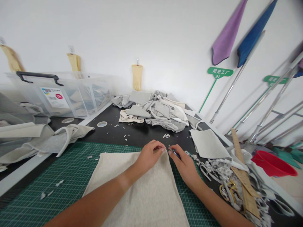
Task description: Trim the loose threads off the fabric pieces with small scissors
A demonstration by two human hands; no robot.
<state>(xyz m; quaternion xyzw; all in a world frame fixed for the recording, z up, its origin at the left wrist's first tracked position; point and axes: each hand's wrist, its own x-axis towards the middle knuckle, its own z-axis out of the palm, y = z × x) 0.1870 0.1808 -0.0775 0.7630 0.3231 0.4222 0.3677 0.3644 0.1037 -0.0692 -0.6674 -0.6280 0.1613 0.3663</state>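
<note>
A beige cloth point(144, 189) lies spread over the green cutting mat point(68, 167) in front of me. My left hand point(151, 154) pinches its far right corner between thumb and fingers and lifts it a little. Close to that corner, my right hand point(181, 159) is closed around small dark-handled thread snips point(174, 152). The thin metal tip of the snips points up and left toward the pinched corner. Most of the tool is hidden by my fingers, so I cannot tell if its blades touch the cloth.
Grey and white fabric point(158, 110) is heaped at the back. More cloth point(47, 138) and a clear plastic box point(63, 94) stand left. To the right are folded cloth point(209, 143), wooden rulers point(246, 186), scraps point(220, 171) and a red basin point(272, 164). A tape roll point(102, 124) lies behind the mat.
</note>
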